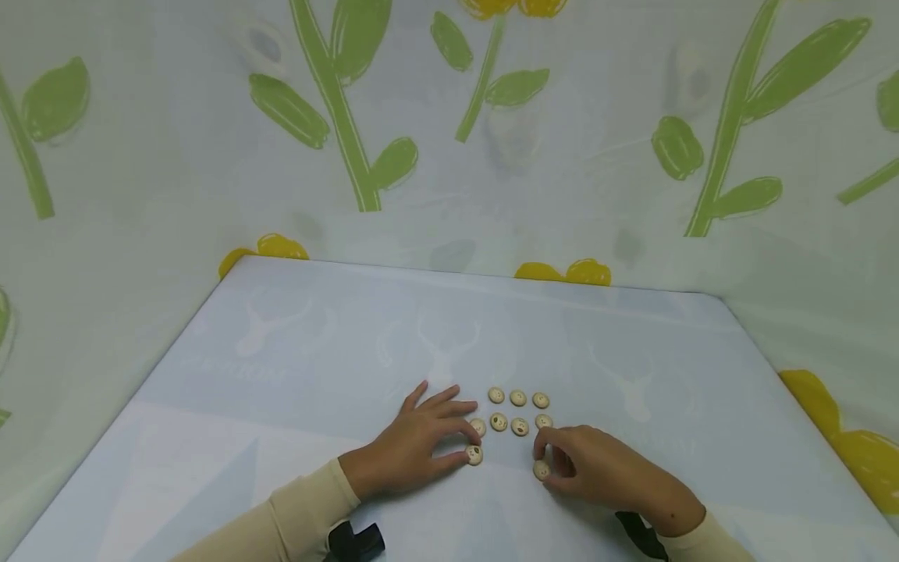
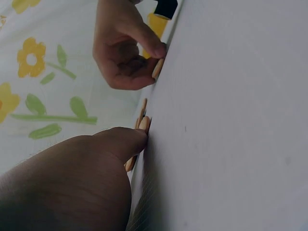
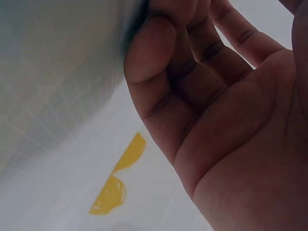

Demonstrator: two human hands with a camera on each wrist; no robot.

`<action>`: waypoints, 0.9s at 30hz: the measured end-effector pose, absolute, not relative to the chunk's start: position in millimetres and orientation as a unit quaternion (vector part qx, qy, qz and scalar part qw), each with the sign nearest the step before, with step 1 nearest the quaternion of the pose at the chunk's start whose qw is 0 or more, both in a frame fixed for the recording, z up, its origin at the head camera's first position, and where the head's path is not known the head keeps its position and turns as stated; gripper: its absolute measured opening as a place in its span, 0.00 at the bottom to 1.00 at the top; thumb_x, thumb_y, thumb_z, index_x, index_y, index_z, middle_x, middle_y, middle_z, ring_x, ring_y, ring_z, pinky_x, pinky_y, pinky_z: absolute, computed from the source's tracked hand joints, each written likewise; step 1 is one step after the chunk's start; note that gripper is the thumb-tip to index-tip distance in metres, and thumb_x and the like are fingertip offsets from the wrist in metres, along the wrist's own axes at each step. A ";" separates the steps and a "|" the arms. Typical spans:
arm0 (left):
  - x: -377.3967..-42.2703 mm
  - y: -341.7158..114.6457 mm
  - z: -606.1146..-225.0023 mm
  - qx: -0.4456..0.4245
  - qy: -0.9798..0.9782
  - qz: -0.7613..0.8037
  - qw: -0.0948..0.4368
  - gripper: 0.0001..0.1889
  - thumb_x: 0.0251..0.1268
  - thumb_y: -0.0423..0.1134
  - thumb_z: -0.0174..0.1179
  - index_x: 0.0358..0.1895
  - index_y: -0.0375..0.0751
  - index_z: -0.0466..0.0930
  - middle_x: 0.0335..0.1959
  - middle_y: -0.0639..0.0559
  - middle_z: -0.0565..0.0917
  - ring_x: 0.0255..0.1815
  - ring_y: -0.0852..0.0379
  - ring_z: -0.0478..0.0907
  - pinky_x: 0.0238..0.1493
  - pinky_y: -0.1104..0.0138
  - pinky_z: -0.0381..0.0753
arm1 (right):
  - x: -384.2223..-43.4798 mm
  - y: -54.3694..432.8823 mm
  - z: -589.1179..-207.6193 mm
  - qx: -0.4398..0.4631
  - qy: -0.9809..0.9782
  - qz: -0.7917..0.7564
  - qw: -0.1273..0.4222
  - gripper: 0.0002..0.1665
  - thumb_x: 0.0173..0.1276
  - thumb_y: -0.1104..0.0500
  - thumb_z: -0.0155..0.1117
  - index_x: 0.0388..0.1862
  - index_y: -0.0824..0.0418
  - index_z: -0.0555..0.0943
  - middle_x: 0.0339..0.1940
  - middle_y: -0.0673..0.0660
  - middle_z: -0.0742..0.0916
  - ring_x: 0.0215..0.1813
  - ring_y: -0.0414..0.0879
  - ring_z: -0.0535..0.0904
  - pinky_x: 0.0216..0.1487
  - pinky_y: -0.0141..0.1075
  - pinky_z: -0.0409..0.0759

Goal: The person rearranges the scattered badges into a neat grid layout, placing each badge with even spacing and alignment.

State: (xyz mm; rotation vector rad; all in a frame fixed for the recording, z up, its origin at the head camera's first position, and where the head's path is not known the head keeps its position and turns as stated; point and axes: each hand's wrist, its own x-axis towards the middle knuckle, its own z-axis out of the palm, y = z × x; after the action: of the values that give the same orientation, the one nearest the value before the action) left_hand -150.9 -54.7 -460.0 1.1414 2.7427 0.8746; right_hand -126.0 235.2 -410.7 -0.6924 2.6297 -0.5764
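Small round wooden discs with dark face-like marks lie on the table in the head view. My left hand pinches one disc at the near left between thumb and forefinger, its other fingers spread. Between thumb and forefinger, my right hand holds another disc at the near right. The left wrist view shows that right-hand disc tilted on edge close to the tabletop, and the left thumb against its disc. Curled fingers fill the right wrist view, where the disc is hidden.
Beyond the hands, three discs form a far row, with a middle disc. Several more make a nearer row, including one disc with a large dark mark. The pale table meets a curtain printed with leaves and yellow flowers.
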 end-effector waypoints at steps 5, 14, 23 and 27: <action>-149.6 -54.9 -460.7 0.367 0.884 0.289 0.031 0.09 0.66 0.51 0.66 0.47 0.66 0.83 0.70 0.59 0.75 0.80 0.48 0.58 0.77 0.36 0.42 | -125.6 235.3 -410.3 -0.248 0.927 -0.211 0.187 0.10 0.64 0.55 0.71 0.39 0.45 0.79 0.21 0.38 0.76 0.25 0.30 0.70 0.28 0.28 0.71; -150.4 -54.8 -458.8 0.365 0.885 0.287 0.031 0.09 0.66 0.52 0.65 0.48 0.67 0.83 0.71 0.59 0.74 0.81 0.49 0.57 0.77 0.37 0.41 | -127.5 235.7 -410.9 -0.242 0.936 -0.194 0.167 0.11 0.62 0.57 0.73 0.39 0.45 0.80 0.21 0.37 0.76 0.25 0.31 0.70 0.28 0.28 0.70; -151.5 -55.0 -458.1 0.373 0.884 0.280 0.016 0.09 0.66 0.52 0.65 0.48 0.67 0.83 0.71 0.59 0.75 0.80 0.49 0.58 0.77 0.36 0.43 | -128.8 236.1 -410.2 -0.239 0.939 -0.189 0.157 0.12 0.61 0.58 0.73 0.39 0.46 0.80 0.21 0.37 0.76 0.24 0.31 0.69 0.27 0.28 0.70; -151.4 -55.4 -458.5 0.373 0.882 0.287 0.019 0.09 0.65 0.51 0.66 0.48 0.66 0.83 0.70 0.58 0.75 0.80 0.48 0.58 0.77 0.36 0.43 | -129.2 235.4 -410.4 -0.239 0.939 -0.189 0.157 0.12 0.61 0.58 0.73 0.38 0.46 0.80 0.21 0.38 0.76 0.24 0.30 0.69 0.27 0.28 0.70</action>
State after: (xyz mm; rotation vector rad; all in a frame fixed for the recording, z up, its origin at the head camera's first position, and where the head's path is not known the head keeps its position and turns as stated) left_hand -151.4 -55.4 -458.5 1.1568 2.7389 0.8908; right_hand -129.2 235.4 -410.4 -0.6850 2.6880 -0.5400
